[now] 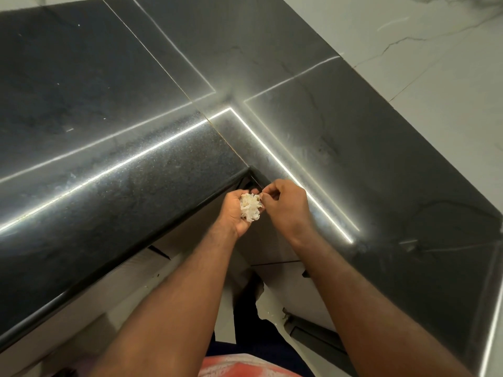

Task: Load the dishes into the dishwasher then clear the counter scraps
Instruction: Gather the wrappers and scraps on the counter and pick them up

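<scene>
Cupping upward just off the inner corner of the L-shaped dark countertop (136, 180), the left hand (234, 219) holds a small clump of whitish shredded scraps (250, 208) in its palm, with the fingers curled up round the far side of the clump. The scraps sit wholly in that hand, clear of the stone, level with the rounded front edge of the counter and just below the corner where the two runs meet

The right hand (287, 208) comes in from the right, knuckles up, and touches the clump's right edge. Its thumb and forefinger are drawn together in a pinch on the outermost shreds, and the other fingers are bent loosely behind them. Both hands are close enough that the fingertips nearly meet over the scraps

Bright thin lines of light (299, 186) reflect off the polished counter and bend at the corner, one running right behind the right hand. A pale veined marble surface (435, 50) fills the upper right. Light cabinet fronts (81, 308) stand under the left run of the counter, and a pink-red garment (231, 367) shows at the bottom edge between the two bare forearms
</scene>
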